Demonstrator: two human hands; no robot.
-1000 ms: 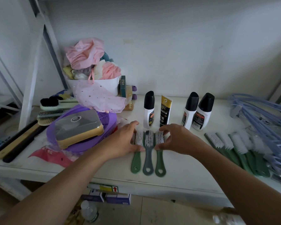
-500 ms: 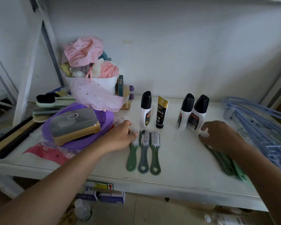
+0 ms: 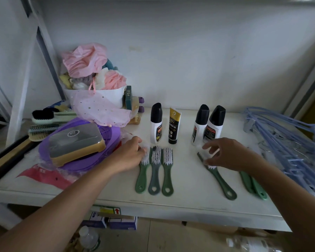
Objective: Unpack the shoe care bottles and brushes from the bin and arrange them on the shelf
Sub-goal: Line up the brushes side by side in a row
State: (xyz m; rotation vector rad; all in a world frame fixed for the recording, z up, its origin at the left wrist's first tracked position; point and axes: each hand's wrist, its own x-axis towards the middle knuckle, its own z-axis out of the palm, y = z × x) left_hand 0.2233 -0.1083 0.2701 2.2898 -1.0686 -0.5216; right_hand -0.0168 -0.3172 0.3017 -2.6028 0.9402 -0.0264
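Note:
Three green-handled brushes [image 3: 156,171] lie side by side on the white shelf [image 3: 189,200], bristles up. My left hand [image 3: 129,155] rests against the leftmost one's bristle head. My right hand [image 3: 227,154] pinches the head of a fourth green brush [image 3: 220,180], which lies slanted to the right of the row. More green brushes [image 3: 253,184] lie under my right forearm. Behind stand a white bottle with a black cap [image 3: 156,123], a black and gold tube [image 3: 174,128] and two more black-capped bottles [image 3: 208,124].
A purple lid with a boxed brush [image 3: 76,140] sits at the left, beside larger brushes [image 3: 49,117] and a white tub of pink bath items [image 3: 98,91]. Blue hangers [image 3: 289,142] pile up at the right. Boxes and a water bottle lie below the shelf.
My right hand left the row of three brushes, went to the pile at the right and drew one green brush out toward the middle. My left hand stayed at the row.

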